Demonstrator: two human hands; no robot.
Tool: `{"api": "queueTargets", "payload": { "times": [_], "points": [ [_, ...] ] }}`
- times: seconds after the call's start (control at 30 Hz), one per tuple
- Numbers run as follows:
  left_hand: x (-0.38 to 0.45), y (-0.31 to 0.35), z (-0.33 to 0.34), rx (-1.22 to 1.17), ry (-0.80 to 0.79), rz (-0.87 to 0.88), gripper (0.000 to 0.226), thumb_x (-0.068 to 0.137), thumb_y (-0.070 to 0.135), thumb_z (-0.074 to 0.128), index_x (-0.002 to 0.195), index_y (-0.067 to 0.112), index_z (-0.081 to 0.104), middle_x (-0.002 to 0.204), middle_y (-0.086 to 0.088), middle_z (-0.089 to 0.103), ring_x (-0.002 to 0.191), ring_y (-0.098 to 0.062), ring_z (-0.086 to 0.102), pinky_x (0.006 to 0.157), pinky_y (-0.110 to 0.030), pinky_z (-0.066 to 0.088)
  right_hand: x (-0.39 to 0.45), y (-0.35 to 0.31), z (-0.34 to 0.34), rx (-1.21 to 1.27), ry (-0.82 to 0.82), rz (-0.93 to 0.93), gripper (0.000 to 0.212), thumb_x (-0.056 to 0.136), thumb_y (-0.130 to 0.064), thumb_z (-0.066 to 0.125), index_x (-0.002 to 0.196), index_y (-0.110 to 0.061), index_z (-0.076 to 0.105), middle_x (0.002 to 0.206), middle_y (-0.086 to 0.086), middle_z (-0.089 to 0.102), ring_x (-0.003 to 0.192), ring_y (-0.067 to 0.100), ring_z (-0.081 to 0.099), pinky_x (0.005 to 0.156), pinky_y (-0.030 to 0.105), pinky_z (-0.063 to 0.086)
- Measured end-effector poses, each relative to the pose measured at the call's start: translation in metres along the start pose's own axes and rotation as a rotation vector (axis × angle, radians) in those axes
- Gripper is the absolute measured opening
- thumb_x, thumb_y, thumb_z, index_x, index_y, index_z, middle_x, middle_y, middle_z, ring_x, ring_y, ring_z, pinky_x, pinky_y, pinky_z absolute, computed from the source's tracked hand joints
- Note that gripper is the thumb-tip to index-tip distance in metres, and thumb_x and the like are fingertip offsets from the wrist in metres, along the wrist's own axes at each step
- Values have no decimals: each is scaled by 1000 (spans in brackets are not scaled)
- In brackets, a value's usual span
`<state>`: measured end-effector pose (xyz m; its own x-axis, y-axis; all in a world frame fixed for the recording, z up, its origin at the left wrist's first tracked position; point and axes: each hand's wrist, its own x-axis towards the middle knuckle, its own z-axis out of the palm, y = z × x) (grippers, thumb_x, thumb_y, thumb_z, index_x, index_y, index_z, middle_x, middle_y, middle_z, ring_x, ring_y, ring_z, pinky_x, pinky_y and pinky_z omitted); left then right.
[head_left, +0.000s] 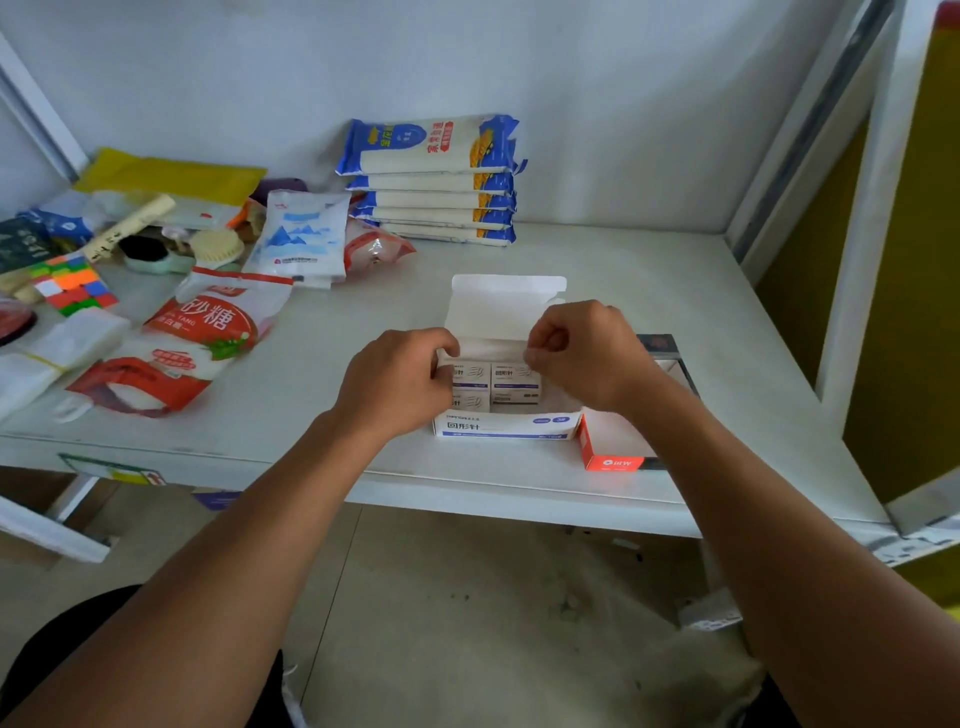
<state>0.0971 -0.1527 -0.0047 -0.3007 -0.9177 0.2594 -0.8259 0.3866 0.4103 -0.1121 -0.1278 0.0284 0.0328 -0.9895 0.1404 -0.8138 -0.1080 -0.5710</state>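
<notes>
White cardboard, thin and matte, forms the carton (506, 427) near the front edge of the pale shelf (649, 291). Its flat lid (506, 304) stands open behind snug rows of small rectangular packets (514, 382). The left hand (397, 382) curls its fingers round the carton's left wall, while the right hand (587, 353) pinches the right-hand flap between thumb and forefinger. A red box (610, 452) sits just beside the carton.

The open carton (506, 427) is white with blue lettering and a blue stripe on its near face. The small boxes (514, 382) inside are white with dark blue bands. To its right a box (610, 452) is orange-red with white print. On the left the sugar bag (182, 353) is red and white, and the puzzle cube (72, 283) is a patchwork of orange, green, blue and red. The far stacked packs (434, 182) are blue, white and yellow.
</notes>
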Motion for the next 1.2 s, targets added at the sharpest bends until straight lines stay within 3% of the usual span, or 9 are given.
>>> {"api": "queueTargets", "payload": {
  "times": [0.17, 0.37, 0.47, 0.57, 0.7, 0.83, 0.9, 1.0, 1.2],
  "points": [
    [0, 14, -3, 59, 137, -9, 31, 84, 32, 62, 113, 23, 61, 91, 2, 63, 84, -25, 60, 65, -30, 43, -11, 31, -21, 32, 164, 122, 11, 82, -15, 64, 85, -13, 73, 77, -1, 69, 72, 17, 61, 67, 27, 48],
    [7, 51, 8, -18, 98, 110, 22, 88, 36, 58, 105, 24, 64, 84, 8, 55, 82, -22, 58, 69, -32, 48, -13, 64, -50, -187, -56, 304, 18, 84, -22, 66, 100, -17, 69, 106, 4, 69, 90, 21, 60, 81, 36, 52],
    [11, 63, 15, -27, 80, 145, 18, 88, 34, 57, 100, 24, 65, 89, 5, 61, 80, -21, 57, 68, -32, 49, -19, 77, -57, -444, -325, 323, 66, 62, -39, 83, 122, -30, 58, 124, 1, 59, 114, 27, 48, 94, 42, 40],
    [12, 67, 20, -29, 71, 145, 15, 89, 31, 56, 95, 23, 67, 89, 3, 63, 78, -21, 58, 65, -31, 48, -23, 85, -52, -520, -452, 399, 96, 41, -41, 84, 130, -40, 48, 132, 4, 50, 115, 30, 47, 91, 43, 45],
    [10, 68, 22, -48, 42, 130, 13, 89, 29, 55, 91, 24, 67, 88, 4, 63, 78, -20, 58, 66, -32, 49, -30, 92, -43, -499, -374, 376, 83, 56, -27, 83, 132, -29, 49, 128, 7, 50, 117, 29, 44, 84, 37, 45],
    [8, 61, 21, -124, 11, 117, 11, 88, 26, 57, 89, 25, 68, 86, 8, 64, 75, -16, 58, 67, -33, 52, -33, 87, -52, -447, -259, 299, 80, 56, -37, 85, 128, -25, 54, 122, 2, 59, 109, 23, 47, 87, 38, 48],
    [8, 57, 20, -186, 1, 101, 11, 88, 26, 57, 89, 25, 68, 85, 10, 65, 75, -14, 60, 69, -35, 54, -32, 72, -60, -399, -174, 222, 71, 57, -39, 85, 119, -24, 56, 112, 2, 62, 96, 20, 52, 76, 35, 51],
    [8, 59, 20, -285, -18, 65, 15, 91, 24, 55, 93, 24, 70, 88, 9, 69, 78, -14, 64, 73, -35, 55, -28, 41, -57, -153, -49, 91, 56, 60, -33, 85, 107, -23, 56, 99, -2, 63, 87, 20, 60, 69, 34, 56],
    [11, 66, 11, -520, -28, -77, 35, 97, 36, 40, 88, 18, 69, 85, 1, 72, 79, -17, 66, 73, -37, 54, -20, 9, -30, 401, -128, 30, 51, 63, -6, 86, 105, -12, 56, 101, 2, 63, 89, 21, 69, 73, 31, 61]
  ]
}}
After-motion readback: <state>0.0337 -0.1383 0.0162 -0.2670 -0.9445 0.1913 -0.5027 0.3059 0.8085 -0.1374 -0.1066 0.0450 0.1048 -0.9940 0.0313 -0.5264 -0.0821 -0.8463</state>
